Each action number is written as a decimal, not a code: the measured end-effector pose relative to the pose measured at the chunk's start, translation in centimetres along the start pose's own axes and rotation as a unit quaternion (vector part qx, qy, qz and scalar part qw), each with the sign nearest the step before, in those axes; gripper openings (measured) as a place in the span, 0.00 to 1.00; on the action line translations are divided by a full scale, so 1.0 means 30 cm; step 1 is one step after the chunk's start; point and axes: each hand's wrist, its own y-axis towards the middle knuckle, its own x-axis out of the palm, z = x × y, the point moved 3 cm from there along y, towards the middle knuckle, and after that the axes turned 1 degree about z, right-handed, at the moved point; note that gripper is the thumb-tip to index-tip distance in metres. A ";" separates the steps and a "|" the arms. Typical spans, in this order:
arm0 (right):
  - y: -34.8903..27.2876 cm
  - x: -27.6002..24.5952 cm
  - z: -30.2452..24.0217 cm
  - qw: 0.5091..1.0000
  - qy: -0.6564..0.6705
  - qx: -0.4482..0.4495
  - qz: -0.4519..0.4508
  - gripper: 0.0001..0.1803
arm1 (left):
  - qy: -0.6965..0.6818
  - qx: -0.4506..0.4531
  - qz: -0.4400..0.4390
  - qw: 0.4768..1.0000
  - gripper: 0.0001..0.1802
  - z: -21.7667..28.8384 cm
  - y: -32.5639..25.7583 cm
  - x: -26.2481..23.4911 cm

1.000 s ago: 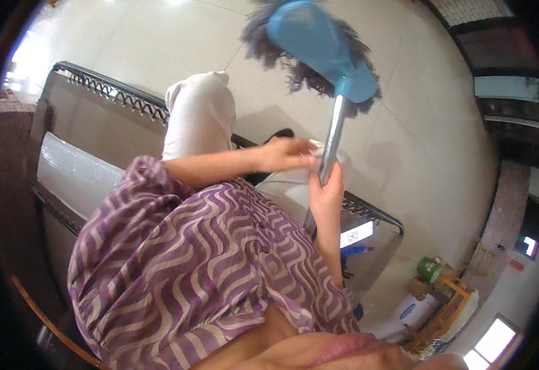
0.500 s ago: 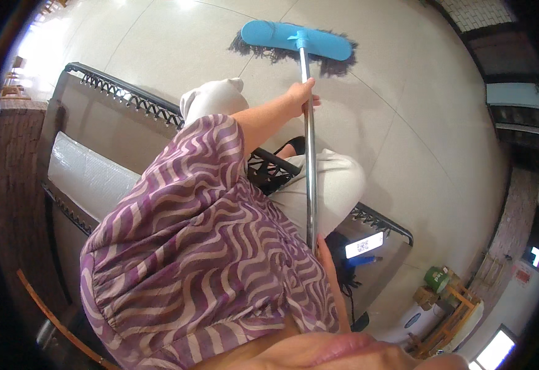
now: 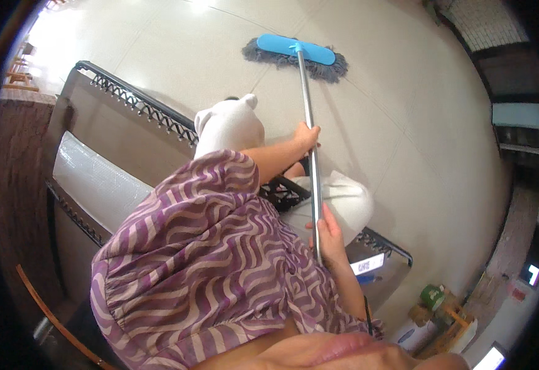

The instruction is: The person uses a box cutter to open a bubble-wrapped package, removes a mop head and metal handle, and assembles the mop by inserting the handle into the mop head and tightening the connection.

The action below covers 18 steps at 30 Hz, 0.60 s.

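Observation:
A dust mop (image 3: pixel 302 49) with a blue plate, a grey fringe and a long metal pole reaches away from me, its head on the floor at the far middle. My left hand (image 3: pixel 307 136) is wrapped round the middle of the pole. Closer to my body, my right hand (image 3: pixel 330 235) grips the lower part of the pole, its thumb side up along it. The pole's near end is lost against my purple wavy-striped shirt (image 3: pixel 208 259). Pale trousers (image 3: pixel 229 128) cover my knees on both sides of the pole.
I sit on a folding lounger (image 3: pixel 135 102) with a black frame and laced edges. A silvery padded sheet (image 3: pixel 100 172) lies on it at the left. A white card (image 3: pixel 368 265) is beside my right forearm. Boxes and a green container (image 3: pixel 432 297) stand at the lower right.
The mop head looks smaller and lower in view, its fringe now spread on the floor. My left hand has come nearer, and my right hand has moved up the pole into plainer sight.

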 end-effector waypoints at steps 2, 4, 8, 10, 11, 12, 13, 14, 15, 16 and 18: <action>0.016 -0.010 -0.075 0.994 0.084 -0.062 0.024 0.27 | -0.075 -0.015 -0.068 0.995 0.21 0.046 -0.074 0.041; -0.003 -0.018 -0.099 0.987 0.122 -0.095 0.037 0.30 | -0.081 -0.015 -0.094 0.992 0.21 0.091 -0.119 0.064; -0.069 -0.041 0.004 0.990 0.103 -0.094 -0.024 0.33 | -0.060 -0.031 -0.105 0.992 0.21 0.081 -0.102 0.065; -0.127 -0.041 0.052 0.997 0.069 -0.022 -0.025 0.35 | -0.052 -0.042 -0.110 0.992 0.18 -0.020 -0.039 0.069; -0.145 -0.057 0.088 0.995 0.085 -0.036 -0.035 0.35 | -0.049 -0.049 -0.118 0.991 0.15 -0.037 -0.044 0.081; -0.166 -0.067 0.106 0.995 0.086 -0.032 -0.032 0.35 | -0.048 -0.052 -0.120 0.990 0.15 -0.055 -0.056 0.092; -0.182 -0.074 0.123 0.996 0.087 -0.003 -0.015 0.35 | -0.030 -0.076 -0.115 0.990 0.15 -0.037 -0.119 0.094; -0.193 -0.076 0.135 0.996 0.087 0.027 -0.002 0.35 | -0.015 -0.098 -0.106 0.989 0.14 -0.025 -0.178 0.086; -0.188 -0.066 0.138 0.996 0.090 0.028 0.001 0.35 | -0.031 -0.083 -0.069 0.994 0.12 -0.019 -0.213 0.078; -0.164 -0.046 0.134 0.998 0.070 0.004 0.001 0.35 | -0.029 -0.084 -0.070 0.994 0.12 -0.039 -0.188 0.070; -0.094 -0.018 0.136 0.999 0.047 -0.022 -0.001 0.36 | -0.107 -0.130 -0.079 0.983 0.12 -0.070 -0.088 0.062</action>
